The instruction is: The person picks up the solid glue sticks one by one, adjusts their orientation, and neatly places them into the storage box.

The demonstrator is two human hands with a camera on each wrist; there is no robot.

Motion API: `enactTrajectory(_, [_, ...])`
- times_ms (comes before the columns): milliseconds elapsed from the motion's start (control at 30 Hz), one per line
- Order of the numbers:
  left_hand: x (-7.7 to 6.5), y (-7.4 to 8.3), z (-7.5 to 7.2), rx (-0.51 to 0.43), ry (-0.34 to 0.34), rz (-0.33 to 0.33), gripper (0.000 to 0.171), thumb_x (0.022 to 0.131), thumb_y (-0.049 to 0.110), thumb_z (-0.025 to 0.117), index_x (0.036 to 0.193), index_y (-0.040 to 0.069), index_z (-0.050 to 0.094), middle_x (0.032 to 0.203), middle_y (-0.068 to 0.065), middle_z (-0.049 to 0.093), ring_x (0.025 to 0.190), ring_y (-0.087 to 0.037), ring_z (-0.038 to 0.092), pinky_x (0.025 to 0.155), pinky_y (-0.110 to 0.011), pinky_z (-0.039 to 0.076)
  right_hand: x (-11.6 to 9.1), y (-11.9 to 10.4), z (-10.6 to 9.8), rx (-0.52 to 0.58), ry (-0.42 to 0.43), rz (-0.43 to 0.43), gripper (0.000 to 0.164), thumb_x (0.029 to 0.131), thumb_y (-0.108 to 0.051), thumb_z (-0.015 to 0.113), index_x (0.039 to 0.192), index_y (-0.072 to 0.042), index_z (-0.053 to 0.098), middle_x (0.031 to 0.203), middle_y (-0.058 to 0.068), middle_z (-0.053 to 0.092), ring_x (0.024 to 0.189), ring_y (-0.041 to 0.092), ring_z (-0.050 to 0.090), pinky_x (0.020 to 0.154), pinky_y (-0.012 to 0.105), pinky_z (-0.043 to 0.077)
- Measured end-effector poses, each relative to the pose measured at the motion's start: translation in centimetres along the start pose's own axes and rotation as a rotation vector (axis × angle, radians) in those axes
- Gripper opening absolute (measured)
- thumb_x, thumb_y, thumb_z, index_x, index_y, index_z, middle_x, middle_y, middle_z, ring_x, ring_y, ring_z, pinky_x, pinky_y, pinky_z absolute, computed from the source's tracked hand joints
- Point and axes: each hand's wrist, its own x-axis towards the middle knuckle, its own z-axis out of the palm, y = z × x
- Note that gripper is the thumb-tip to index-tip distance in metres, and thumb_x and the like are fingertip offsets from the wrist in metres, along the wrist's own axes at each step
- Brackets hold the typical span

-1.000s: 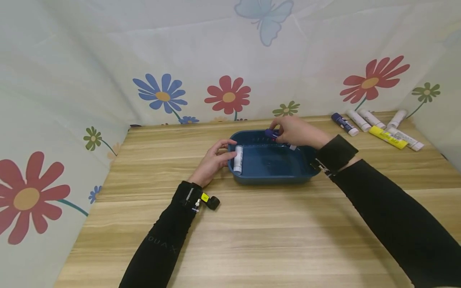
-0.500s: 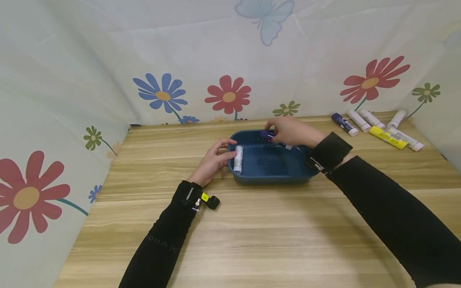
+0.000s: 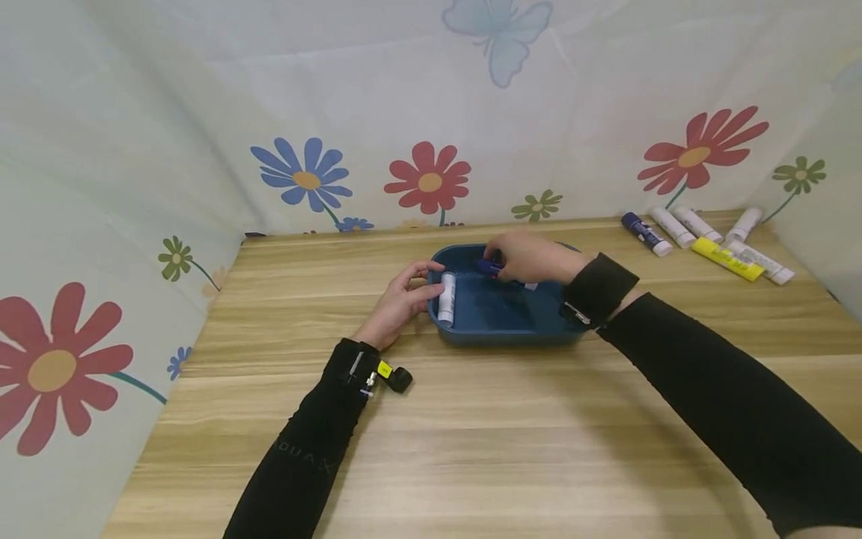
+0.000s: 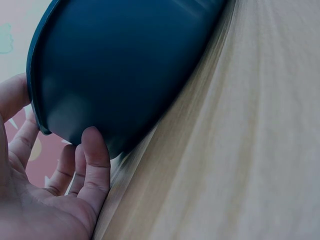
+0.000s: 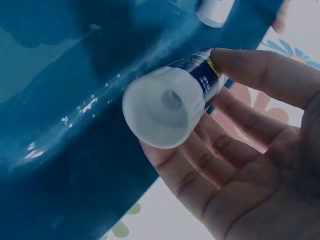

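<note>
At the centre of the counter (image 3: pixel 471 449), pale wood grain streaked left to right, a blue tray (image 3: pixel 505 339) is seen: glossy, smooth, plastic-looking, oblong with rounded corners. Its left rim is gripped by the left hand (image 3: pixel 397 299), thumb over the edge, fingers against the outer wall. Contact between that thumb and the white tube (image 3: pixel 447 299) inside cannot be told; the tube is laid along the left wall, long axis near to far.

A dark blue glue stick (image 5: pixel 175 92) is pinched between thumb and fingers of the right hand (image 3: pixel 535 256), within the tray's outline, towards the far wall. Cylindrical; printed label; white base round and hollow, with a small knob inside. Long axis set roughly left to right: blue cap pointed left, white base right and slightly nearer. Whether the tray floor is touched cannot be told.

Far right on the counter, smooth cylinders are grouped: one navy-capped stick (image 3: pixel 646 233), four white tubes (image 3: pixel 672 227), one yellow tube (image 3: pixel 727 258). Behind, creased flower-printed cloth (image 3: pixel 572 97) is hung.
</note>
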Motion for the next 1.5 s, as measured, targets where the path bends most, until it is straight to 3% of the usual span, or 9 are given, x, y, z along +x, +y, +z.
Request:
enactTrajectory(133, [0.0, 0.1, -0.1, 0.007, 0.001, 0.000, 0.034, 0.088, 0.026, 0.063, 0.121, 0.022, 0.054, 0.124, -0.009, 0.037, 0.103, -0.028, 0.049, 0.079, -0.034, 0.048, 0.7, -0.3, 0.6, -0.033, -0.041, 0.004, 0.036, 0.082, -0.008, 0.064, 0.117, -0.001, 0.055, 0.108, 0.014, 0.058, 0.081, 0.022, 0.054, 0.074, 0.038, 0.049])
enactTrajectory(433, [0.1, 0.2, 0.0, -0.009, -0.008, 0.010, 0.037, 0.087, 0.028, 0.064, 0.121, 0.020, 0.054, 0.123, -0.010, 0.036, 0.101, -0.028, 0.049, 0.076, -0.033, 0.047, 1.3, -0.8, 1.2, 0.000, -0.117, 0.070, 0.036, 0.085, -0.008, 0.061, 0.119, -0.001, 0.053, 0.103, 0.015, 0.057, 0.065, 0.016, 0.058, 0.059, 0.032, 0.052])
enactTrajectory(1000, [0.2, 0.2, -0.1, -0.041, -0.030, 0.002, 0.037, 0.088, 0.024, 0.062, 0.123, 0.017, 0.052, 0.123, -0.013, 0.035, 0.103, -0.028, 0.045, 0.075, -0.032, 0.048, 2.2, -2.5, 1.8, -0.053, -0.117, 0.082, 0.038, 0.086, -0.011, 0.061, 0.122, -0.002, 0.052, 0.103, 0.013, 0.058, 0.074, 0.018, 0.058, 0.069, 0.034, 0.052])
enactTrajectory(1200, [-0.4, 1.5, 0.1, -0.044, -0.045, -0.009, 0.038, 0.090, 0.018, 0.059, 0.126, 0.011, 0.049, 0.126, -0.019, 0.033, 0.103, -0.031, 0.046, 0.075, -0.034, 0.047, 2.3, -3.1, 2.0, -0.033, -0.101, 0.127, 0.039, 0.086, -0.014, 0.062, 0.121, 0.001, 0.053, 0.109, 0.017, 0.057, 0.083, 0.023, 0.055, 0.073, 0.036, 0.051])
enactTrajectory(1500, [-1.2, 2.7, 0.5, -0.027, -0.033, -0.005, 0.034, 0.091, 0.014, 0.056, 0.124, 0.009, 0.050, 0.124, -0.022, 0.032, 0.102, -0.034, 0.047, 0.076, -0.035, 0.047, 2.4, -4.1, 2.1, 0.080, -0.160, 0.198, 0.045, 0.088, -0.013, 0.060, 0.128, 0.000, 0.043, 0.111, 0.018, 0.052, 0.062, 0.020, 0.059, 0.053, 0.030, 0.051])
